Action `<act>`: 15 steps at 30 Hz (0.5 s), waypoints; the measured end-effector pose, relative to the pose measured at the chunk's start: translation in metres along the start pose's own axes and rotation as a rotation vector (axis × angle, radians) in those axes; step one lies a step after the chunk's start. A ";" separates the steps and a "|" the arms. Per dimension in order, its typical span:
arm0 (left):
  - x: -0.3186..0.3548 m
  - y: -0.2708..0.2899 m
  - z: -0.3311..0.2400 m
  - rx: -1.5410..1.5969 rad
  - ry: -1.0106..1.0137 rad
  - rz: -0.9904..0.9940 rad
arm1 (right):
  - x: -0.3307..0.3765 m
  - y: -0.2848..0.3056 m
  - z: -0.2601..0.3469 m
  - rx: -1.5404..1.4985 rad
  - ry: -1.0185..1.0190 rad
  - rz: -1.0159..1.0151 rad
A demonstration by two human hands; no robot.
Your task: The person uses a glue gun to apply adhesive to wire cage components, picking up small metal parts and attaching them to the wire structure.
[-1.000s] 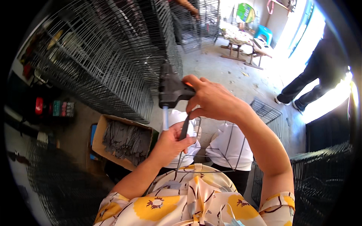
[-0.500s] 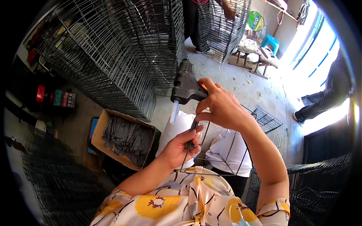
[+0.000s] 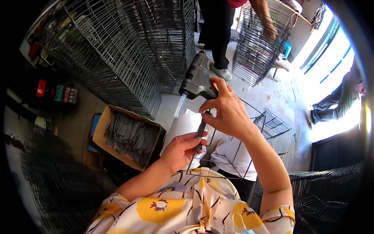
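Observation:
My right hand (image 3: 230, 111) is closed round the handle of a black glue gun (image 3: 198, 78). A clear glue stick (image 3: 180, 105) juts out of the gun's near end. The thumb and forefinger of that hand also meet at the upper end of a dark grey strip (image 3: 201, 128). Lower down, my left hand (image 3: 181, 150) pinches the same strip against the edge of a black wire frame (image 3: 218, 176). This frame rests over my lap, above white cloth (image 3: 233, 154) on my knees. My left fingertips are partly hidden behind the strip.
At my left stands a cardboard box (image 3: 102, 134) of grey strips (image 3: 128, 136). Tall stacks of wire panels (image 3: 117, 58) rise beyond it. Ahead, a person in black trousers (image 3: 216, 35) holds a wire stack (image 3: 259, 46). Another person's legs (image 3: 331, 99) show near the bright doorway.
The person ahead has stepped into fuller view, and the wire stack has shifted right and nearer. My hands keep their holds on the glue gun and strip, with only slight movement.

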State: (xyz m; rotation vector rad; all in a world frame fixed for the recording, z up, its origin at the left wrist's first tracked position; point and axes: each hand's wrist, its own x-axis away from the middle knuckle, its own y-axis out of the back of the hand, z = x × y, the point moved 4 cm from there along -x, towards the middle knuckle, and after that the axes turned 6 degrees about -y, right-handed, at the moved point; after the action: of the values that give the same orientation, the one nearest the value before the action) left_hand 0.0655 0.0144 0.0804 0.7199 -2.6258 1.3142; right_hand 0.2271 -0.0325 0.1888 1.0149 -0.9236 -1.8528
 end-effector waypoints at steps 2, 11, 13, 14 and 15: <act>0.010 -0.002 -0.004 -0.271 -0.143 -0.013 | 0.002 -0.003 0.002 -0.030 0.012 -0.048; 0.006 0.003 -0.012 -0.469 -0.234 0.097 | 0.043 0.031 -0.014 -0.794 -0.045 -0.074; -0.008 0.007 -0.013 -0.340 -0.223 0.141 | 0.067 0.032 -0.013 -1.163 -0.014 -0.126; -0.020 0.010 -0.012 -0.286 -0.183 0.215 | 0.078 0.037 -0.012 -1.215 -0.004 -0.138; -0.028 0.011 -0.011 -0.161 -0.140 0.252 | 0.088 0.040 -0.004 -1.375 -0.069 -0.182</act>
State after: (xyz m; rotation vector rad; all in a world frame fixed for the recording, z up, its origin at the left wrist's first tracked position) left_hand 0.0838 0.0379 0.0708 0.4866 -2.9738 1.1249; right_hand 0.2117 -0.1277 0.1958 0.1440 0.4975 -2.0448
